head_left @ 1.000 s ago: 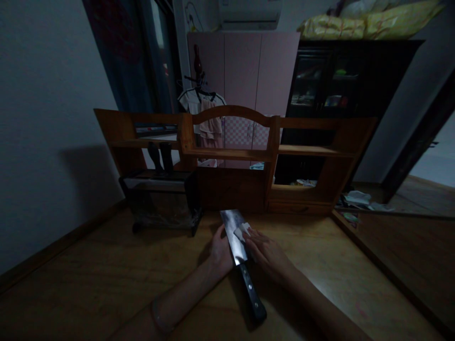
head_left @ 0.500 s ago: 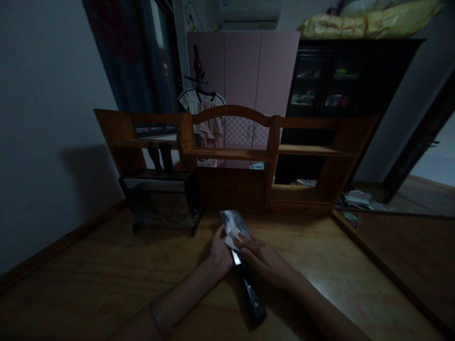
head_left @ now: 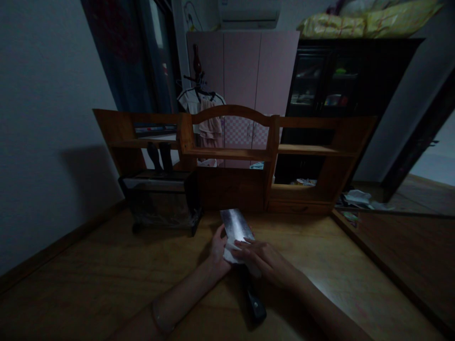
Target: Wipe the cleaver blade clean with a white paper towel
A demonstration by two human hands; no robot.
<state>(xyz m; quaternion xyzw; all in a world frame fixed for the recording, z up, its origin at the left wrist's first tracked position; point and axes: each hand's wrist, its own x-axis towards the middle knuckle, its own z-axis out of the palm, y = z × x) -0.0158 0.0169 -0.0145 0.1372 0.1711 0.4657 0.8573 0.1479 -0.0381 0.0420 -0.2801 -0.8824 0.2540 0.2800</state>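
Observation:
A cleaver [head_left: 235,223] with a wide shiny blade and a black handle lies slantwise above the table, blade away from me and handle toward me. My left hand [head_left: 218,253] is closed around the blade's left side and underside; its fingers are partly hidden beneath. With my right hand [head_left: 270,260] I press a white tissue or cloth [head_left: 229,256] flat on the blade close to the handle. The handle's upper part is partly covered by the tissue and my right hand.
A dark knife holder [head_left: 159,208] with two black handles sticking out stands at the left on the wooden table [head_left: 106,284]. Behind it a wooden shelf unit [head_left: 231,154] runs along the table's back edge. A wall [head_left: 46,142] bounds the left side.
My right hand has slid the tissue down the blade toward the handle, baring more of the upper blade. My left hand and the cleaver have hardly moved.

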